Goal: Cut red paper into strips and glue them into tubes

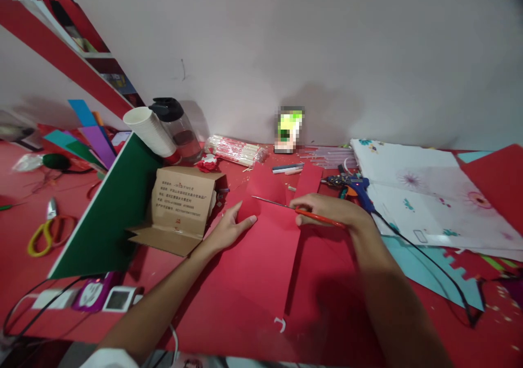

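Note:
A large sheet of red paper (261,264) lies lengthwise before me on the red table. My left hand (227,229) grips its left edge near the top, thumb stretched over the paper and the other fingers partly hidden. My right hand (322,207) is closed round a pair of scissors (322,217) with orange-red handles. Their thin blades reach left across the upper part of the sheet, above my left thumb. Beyond the blades, the sheet's top part (266,184) tilts up slightly. A separate red paper strip (309,178) lies just behind my right hand.
Left stand a folded cardboard box (182,199), a green board (110,215), stacked paper cups (150,131) and a bottle (180,131). Yellow-handled scissors (49,234) lie farther left. A phone (288,131) leans on the wall. A blue glue gun (355,185) with a cable lies right.

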`<state>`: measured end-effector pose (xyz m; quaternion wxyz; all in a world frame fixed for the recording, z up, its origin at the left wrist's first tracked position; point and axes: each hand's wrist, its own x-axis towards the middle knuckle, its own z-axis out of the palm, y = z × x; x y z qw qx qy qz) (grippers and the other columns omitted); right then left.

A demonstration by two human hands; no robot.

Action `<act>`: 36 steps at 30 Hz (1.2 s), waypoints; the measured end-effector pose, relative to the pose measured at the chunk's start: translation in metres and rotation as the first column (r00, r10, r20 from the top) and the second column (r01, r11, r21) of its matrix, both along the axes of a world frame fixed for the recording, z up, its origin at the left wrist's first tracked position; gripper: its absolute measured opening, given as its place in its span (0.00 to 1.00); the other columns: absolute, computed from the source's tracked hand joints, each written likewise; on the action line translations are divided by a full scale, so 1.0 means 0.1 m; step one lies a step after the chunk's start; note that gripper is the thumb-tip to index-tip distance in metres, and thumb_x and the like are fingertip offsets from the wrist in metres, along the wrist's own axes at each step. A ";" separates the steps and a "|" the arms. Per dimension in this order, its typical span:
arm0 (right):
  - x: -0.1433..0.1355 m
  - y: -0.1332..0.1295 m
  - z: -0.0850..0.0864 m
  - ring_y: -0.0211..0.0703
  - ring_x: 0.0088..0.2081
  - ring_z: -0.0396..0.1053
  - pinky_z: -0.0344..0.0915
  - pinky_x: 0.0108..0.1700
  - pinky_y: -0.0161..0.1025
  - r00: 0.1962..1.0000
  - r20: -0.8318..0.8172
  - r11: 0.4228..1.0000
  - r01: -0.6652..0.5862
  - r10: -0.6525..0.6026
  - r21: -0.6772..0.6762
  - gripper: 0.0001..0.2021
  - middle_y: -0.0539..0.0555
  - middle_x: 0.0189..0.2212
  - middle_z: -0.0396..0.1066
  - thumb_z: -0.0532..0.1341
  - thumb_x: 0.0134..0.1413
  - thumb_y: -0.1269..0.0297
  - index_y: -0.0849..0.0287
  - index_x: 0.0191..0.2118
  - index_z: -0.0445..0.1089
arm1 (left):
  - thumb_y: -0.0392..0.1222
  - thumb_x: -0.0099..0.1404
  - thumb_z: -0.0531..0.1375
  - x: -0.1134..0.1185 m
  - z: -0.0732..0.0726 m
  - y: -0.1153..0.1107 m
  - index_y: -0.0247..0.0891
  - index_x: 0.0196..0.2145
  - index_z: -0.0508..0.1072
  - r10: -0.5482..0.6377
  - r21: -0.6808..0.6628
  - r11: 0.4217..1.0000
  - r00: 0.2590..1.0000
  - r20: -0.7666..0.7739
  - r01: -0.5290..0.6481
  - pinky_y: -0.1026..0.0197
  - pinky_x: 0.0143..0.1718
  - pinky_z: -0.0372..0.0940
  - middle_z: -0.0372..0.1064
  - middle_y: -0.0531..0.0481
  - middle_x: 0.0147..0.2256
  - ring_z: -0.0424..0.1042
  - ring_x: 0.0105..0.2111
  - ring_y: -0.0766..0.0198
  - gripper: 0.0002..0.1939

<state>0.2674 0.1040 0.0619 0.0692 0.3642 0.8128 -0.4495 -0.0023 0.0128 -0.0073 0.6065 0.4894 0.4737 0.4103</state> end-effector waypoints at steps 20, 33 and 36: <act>-0.05 -0.03 0.00 0.38 0.27 0.53 0.46 0.30 0.37 1.000 -0.005 0.999 -0.021 0.021 0.031 0.22 0.46 0.25 0.60 0.61 0.56 0.40 0.56 0.30 0.60 | 0.56 0.62 0.68 -0.01 0.00 0.00 0.35 0.50 0.74 -0.041 -0.036 0.998 0.999 0.033 0.042 0.50 0.52 0.71 0.78 0.40 0.51 0.77 0.51 0.47 0.25; -0.05 -0.02 -0.06 0.37 0.26 0.52 0.45 0.30 0.37 0.999 -0.043 0.996 -0.029 0.033 0.079 0.18 0.46 0.24 0.60 0.60 0.57 0.46 0.56 0.29 0.59 | 0.53 0.61 0.70 -0.01 -0.03 -0.01 0.36 0.49 0.74 -0.024 -0.098 0.994 0.987 0.159 0.040 0.51 0.48 0.73 0.79 0.42 0.49 0.80 0.45 0.50 0.24; -0.04 -0.03 -0.10 0.37 0.26 0.53 0.46 0.30 0.37 0.999 -0.034 0.995 -0.030 0.033 0.096 0.19 0.46 0.25 0.60 0.60 0.59 0.44 0.56 0.31 0.61 | 0.54 0.60 0.70 -0.02 -0.03 0.00 0.36 0.48 0.74 -0.030 -0.119 0.992 0.992 0.125 0.045 0.51 0.47 0.73 0.79 0.41 0.48 0.79 0.46 0.49 0.25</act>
